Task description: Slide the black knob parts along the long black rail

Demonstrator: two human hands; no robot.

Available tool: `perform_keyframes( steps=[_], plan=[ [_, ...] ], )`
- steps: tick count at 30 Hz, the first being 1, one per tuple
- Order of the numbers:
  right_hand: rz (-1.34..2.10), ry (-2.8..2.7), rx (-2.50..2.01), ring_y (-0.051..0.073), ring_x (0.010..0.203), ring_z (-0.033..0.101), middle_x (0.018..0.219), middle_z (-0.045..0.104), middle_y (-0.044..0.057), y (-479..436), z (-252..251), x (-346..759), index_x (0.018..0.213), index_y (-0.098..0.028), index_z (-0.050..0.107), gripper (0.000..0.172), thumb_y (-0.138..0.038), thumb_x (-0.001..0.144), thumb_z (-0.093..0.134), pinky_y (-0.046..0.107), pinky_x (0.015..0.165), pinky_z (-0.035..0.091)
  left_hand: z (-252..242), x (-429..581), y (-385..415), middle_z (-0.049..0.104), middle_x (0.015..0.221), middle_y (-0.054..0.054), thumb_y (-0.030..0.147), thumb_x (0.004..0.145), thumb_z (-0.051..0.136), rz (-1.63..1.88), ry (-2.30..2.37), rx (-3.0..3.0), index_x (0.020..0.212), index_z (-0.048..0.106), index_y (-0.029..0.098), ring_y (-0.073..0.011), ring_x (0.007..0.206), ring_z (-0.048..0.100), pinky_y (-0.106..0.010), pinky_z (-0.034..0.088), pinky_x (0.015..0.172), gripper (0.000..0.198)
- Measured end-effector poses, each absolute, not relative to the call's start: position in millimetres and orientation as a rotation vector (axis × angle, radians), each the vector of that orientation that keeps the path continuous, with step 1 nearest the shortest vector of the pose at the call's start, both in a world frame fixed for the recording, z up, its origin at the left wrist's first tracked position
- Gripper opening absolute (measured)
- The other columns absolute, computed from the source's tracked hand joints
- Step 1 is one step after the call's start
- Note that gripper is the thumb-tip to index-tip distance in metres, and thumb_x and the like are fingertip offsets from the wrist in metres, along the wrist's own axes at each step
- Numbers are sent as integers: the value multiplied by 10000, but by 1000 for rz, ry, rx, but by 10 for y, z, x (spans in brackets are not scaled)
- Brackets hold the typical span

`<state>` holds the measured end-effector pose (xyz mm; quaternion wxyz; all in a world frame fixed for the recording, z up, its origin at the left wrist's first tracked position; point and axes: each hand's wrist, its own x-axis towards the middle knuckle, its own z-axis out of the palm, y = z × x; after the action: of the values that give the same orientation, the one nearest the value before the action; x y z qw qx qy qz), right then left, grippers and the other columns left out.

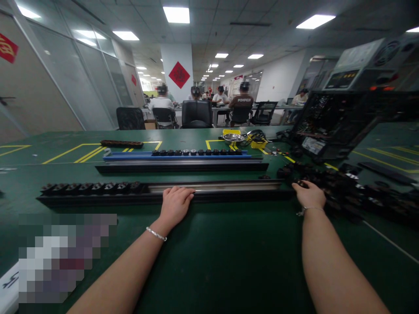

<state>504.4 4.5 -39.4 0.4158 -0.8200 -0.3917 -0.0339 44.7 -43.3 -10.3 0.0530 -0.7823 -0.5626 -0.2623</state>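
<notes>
A long black channel rail (222, 196) with a metallic inner track lies crosswise before me. Several small black blocks (98, 187) with round metal bits sit in a row in its left part. My left hand (176, 201) is closed over the middle of the rail, fingers curled across its edge. At the rail's right end, my right hand (309, 195) pinches a small black part (301, 183), mostly hidden by the fingers. Just right of this hand lies a heap of similar black parts (347, 192).
Behind the rail lie another black rail (183, 167) and a blue rail (131, 155) bearing black blocks. Farther back are a metal bowl (233, 138) and a dark strip (121, 144). A large open computer case (322, 122) stands at right. Several people sit at desks beyond.
</notes>
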Motion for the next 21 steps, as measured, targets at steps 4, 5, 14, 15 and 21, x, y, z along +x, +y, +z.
perform_keyframes(
  steps=[4,5,14,15,21],
  plan=[
    [-29,-877,-2129,235,773,567,846,639,69,45,-391,4991,943,-222,665,380,-392,604,663,410,766,459,-90,424,-452,709,973,-19,365,896,411,-835,-1718,-2366,980,667,290,-207,914,556,-405,344,854,280],
    [-36,-888,-2118,235,782,571,854,640,70,41,-389,4976,945,-226,662,367,-372,608,657,407,770,459,-88,412,-456,706,981,-20,369,899,403,-847,-1726,-2360,978,667,287,-208,923,554,-403,347,861,287],
    [-15,-852,-2253,303,799,587,930,656,110,-73,-303,4920,962,-235,711,495,-168,495,563,451,710,476,-76,167,-421,634,1145,-41,338,880,415,-1002,-1868,-2007,996,639,263,-250,1124,475,-439,323,971,264],
    [-10,-841,-2242,303,800,586,933,658,107,-89,-281,4906,974,-232,710,515,-160,491,548,450,709,479,-70,123,-410,608,1184,-55,329,869,429,-1029,-1909,-1912,1000,635,252,-262,1153,452,-451,320,980,256],
    [-326,-932,-2028,289,968,567,1039,648,129,-148,-90,4552,998,-163,685,403,-172,663,461,407,852,454,-56,-119,-338,444,1354,-133,286,783,511,-1172,-2231,-1351,1130,548,182,-326,1270,330,-535,285,1017,364]
  ],
)
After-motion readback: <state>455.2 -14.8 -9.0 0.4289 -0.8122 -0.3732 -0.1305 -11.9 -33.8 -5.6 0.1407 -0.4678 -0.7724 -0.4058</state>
